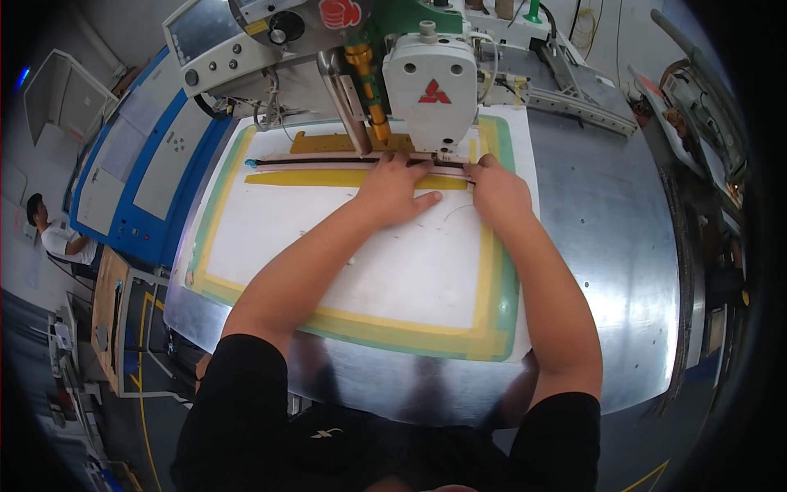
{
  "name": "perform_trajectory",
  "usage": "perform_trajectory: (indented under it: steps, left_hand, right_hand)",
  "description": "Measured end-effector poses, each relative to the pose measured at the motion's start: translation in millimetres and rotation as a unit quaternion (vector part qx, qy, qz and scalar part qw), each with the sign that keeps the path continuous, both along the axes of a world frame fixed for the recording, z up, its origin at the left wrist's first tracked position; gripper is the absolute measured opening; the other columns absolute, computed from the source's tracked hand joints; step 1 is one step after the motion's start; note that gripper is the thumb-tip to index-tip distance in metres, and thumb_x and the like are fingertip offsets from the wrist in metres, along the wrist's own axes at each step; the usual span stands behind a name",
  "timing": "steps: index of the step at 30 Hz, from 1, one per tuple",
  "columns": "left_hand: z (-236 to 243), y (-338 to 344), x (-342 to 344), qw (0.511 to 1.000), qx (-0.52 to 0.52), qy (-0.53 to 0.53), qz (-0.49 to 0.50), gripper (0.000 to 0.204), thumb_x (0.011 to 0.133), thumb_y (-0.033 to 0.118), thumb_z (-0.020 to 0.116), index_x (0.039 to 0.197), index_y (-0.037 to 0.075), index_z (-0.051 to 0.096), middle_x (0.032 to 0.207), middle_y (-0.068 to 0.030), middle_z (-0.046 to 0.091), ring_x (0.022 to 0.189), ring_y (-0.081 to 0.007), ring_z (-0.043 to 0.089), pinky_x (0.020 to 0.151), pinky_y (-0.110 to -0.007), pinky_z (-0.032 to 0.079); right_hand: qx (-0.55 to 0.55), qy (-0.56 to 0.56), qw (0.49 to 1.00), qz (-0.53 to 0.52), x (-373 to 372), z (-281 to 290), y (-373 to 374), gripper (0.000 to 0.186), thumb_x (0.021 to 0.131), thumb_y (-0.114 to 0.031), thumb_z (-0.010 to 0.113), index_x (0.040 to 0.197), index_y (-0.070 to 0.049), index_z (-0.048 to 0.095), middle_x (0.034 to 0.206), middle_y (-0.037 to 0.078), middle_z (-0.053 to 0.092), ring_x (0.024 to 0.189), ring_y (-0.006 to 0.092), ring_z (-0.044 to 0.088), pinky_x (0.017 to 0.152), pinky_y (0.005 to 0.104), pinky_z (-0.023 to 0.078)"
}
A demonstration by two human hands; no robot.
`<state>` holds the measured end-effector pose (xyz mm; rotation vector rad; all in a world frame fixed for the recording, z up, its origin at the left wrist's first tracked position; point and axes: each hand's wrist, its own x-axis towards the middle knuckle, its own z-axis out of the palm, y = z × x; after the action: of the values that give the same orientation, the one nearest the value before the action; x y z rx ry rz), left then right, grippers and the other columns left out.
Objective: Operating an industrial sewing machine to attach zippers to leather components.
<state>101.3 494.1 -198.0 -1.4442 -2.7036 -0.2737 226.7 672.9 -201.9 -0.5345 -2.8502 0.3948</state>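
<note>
A long, thin black strip with pale pink edges [316, 162] lies crosswise on the white sheet [344, 254], with a light-blue tip at its left end. My left hand [395, 190] lies over the middle of this strip, fingertips pressing on it and thumb spread away. At the strip's right end, my right hand [498, 193] has its thumb and forefinger drawn together on it. Close above both hands stands the white head of a sewing machine [430, 86]; its needle area is partly hidden. One yellow strip [299, 178] lies along the near side, another yellow piece [332, 143] along the far side.
Green and yellow tape [393, 332] borders the sheet on a shiny metal table [607, 287]. A control panel with a screen [215, 45] hangs at the upper left, near a blue cabinet [139, 164]. A person [61, 238] sits far left. A metal rail [582, 111] runs at back right.
</note>
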Motion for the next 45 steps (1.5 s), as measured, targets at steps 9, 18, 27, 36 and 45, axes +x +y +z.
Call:
perform_trajectory:
  steps: [9, 18, 27, 36, 45]
  left_hand:
    - [-1, 1, -3, 1.000, -0.004, 0.001, -0.022, 0.065, 0.091, 0.053, 0.069, 0.145, 0.017, 0.062, 0.138, -0.0231, 0.057, 0.132, -0.0430, 0.052, 0.114, -0.054, 0.039]
    - [3, -1, -6, 1.000, -0.026, 0.002, -0.003, 0.066, 0.089, 0.057, 0.070, 0.145, 0.022, 0.063, 0.138, -0.0241, 0.055, 0.134, -0.0456, 0.049, 0.117, -0.060, 0.034]
    - [3, -6, -8, 0.999, -0.031, -0.007, 0.013, 0.068, 0.089, 0.062, 0.068, 0.146, 0.025, 0.062, 0.139, -0.0234, 0.057, 0.137, -0.0471, 0.047, 0.117, -0.061, 0.034]
    - [-11, -90, -58, 0.999, 0.031, 0.035, 0.025, 0.051, 0.100, 0.048, 0.057, 0.138, 0.014, 0.065, 0.137, -0.0179, 0.060, 0.132, -0.0357, 0.055, 0.113, -0.054, 0.039]
    - [-12, -250, -209, 0.939, -0.008, 0.140, 0.314, 0.042, 0.104, 0.036, 0.050, 0.132, 0.010, 0.066, 0.132, -0.0129, 0.065, 0.126, -0.0312, 0.062, 0.104, -0.052, 0.048]
  right_hand:
    - [0.002, 0.024, 0.999, 0.025, -9, -12, -11, 0.041, 0.095, -0.005, 0.052, 0.130, -0.015, 0.070, 0.125, 0.009, 0.065, 0.106, 0.0309, 0.071, 0.088, 0.0427, 0.059]
    - [-0.016, 0.055, 0.996, 0.072, -10, -26, -11, 0.044, 0.092, -0.009, 0.061, 0.134, -0.017, 0.068, 0.129, 0.005, 0.066, 0.106, 0.0284, 0.070, 0.089, 0.0427, 0.058]
    - [0.023, 0.037, 0.997, 0.070, -14, -20, -20, 0.047, 0.091, -0.010, 0.064, 0.137, -0.018, 0.062, 0.131, 0.006, 0.064, 0.107, 0.0307, 0.069, 0.088, 0.0438, 0.059]
    - [0.046, 0.025, 0.997, 0.058, -13, -23, -25, 0.053, 0.089, -0.009, 0.063, 0.141, -0.020, 0.059, 0.133, 0.007, 0.062, 0.110, 0.0307, 0.067, 0.091, 0.0443, 0.057]
    - [0.041, 0.056, 0.997, 0.039, -12, -22, -31, 0.049, 0.089, -0.009, 0.062, 0.138, -0.018, 0.063, 0.131, 0.007, 0.064, 0.109, 0.0302, 0.067, 0.090, 0.0429, 0.057]
